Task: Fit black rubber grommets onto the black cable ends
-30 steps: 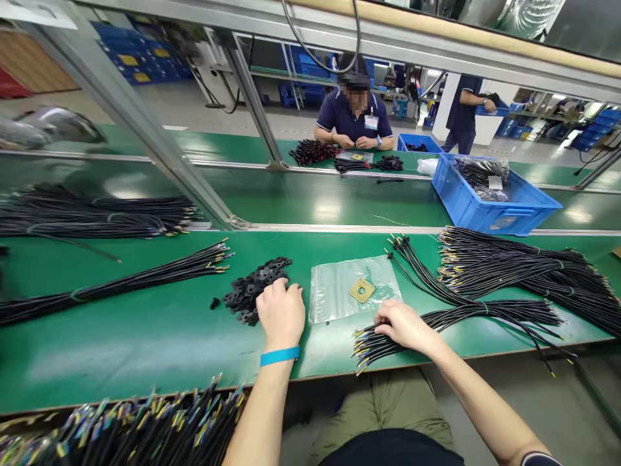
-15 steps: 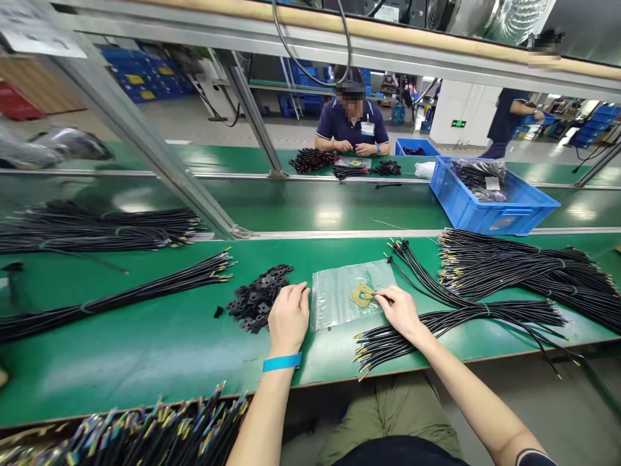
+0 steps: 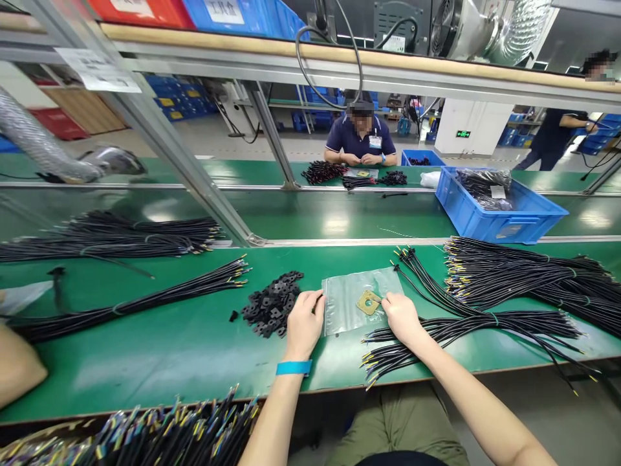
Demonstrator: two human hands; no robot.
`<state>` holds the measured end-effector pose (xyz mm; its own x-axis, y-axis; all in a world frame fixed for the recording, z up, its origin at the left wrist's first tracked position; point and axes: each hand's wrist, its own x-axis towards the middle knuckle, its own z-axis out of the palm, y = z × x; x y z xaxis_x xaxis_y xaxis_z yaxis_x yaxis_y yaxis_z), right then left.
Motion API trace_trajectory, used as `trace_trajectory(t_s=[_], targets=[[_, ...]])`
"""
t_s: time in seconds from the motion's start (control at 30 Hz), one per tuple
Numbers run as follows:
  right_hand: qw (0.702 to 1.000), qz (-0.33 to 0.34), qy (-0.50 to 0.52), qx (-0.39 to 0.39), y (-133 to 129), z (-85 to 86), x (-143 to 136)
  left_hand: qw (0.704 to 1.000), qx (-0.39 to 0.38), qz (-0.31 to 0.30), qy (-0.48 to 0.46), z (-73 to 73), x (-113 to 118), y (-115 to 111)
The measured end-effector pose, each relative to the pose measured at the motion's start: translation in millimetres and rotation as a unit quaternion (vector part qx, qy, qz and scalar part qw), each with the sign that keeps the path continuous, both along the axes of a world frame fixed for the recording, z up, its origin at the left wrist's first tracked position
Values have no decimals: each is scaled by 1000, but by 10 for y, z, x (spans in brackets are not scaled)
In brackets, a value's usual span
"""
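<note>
My left hand (image 3: 305,320), with a blue band at the wrist, has its thumb and fingers curled together at the left edge of a clear zip bag (image 3: 342,310). Whatever it pinches is hidden. On the bag's right half lies a flat yellowish square plate (image 3: 369,302) with a round hole. Beside that plate, my right hand (image 3: 402,317) pinches what looks like the end of a thin black cable; little of it shows. Left of the bag is a heap of small black square parts (image 3: 274,304). A tied bundle of black cables (image 3: 456,321) passes behind my right wrist.
More cable bundles lie right (image 3: 514,275) and left (image 3: 160,299). A blue crate (image 3: 504,223) with bagged parts stands behind. Loose wire ends (image 3: 169,427) fill the near left edge. An elbow (image 3: 19,366) intrudes at left. A co-worker (image 3: 361,139) sits opposite, beyond metal frame posts.
The view has shifted, so the bench sits lower and further right. My right fingers stay by the plate, and less of the thin dark piece shows. An elbow has entered at left.
</note>
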<state>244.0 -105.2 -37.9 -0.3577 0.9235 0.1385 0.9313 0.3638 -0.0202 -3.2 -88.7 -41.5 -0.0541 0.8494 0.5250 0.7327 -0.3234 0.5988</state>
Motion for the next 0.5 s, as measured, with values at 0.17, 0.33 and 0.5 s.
trace_trajectory(t_s=[0.17,0.33,0.5], targets=[[983,-32,171,52,-44,-45,57,937,-129,-58,-320,68,251,-134],[948,-33,301,98,-77,-102,109,767,-146,-194,-594,692,482,-467],[940,-20,333,73,-61,-189,206,818,-12,-352,-455,1619,410,-1183]])
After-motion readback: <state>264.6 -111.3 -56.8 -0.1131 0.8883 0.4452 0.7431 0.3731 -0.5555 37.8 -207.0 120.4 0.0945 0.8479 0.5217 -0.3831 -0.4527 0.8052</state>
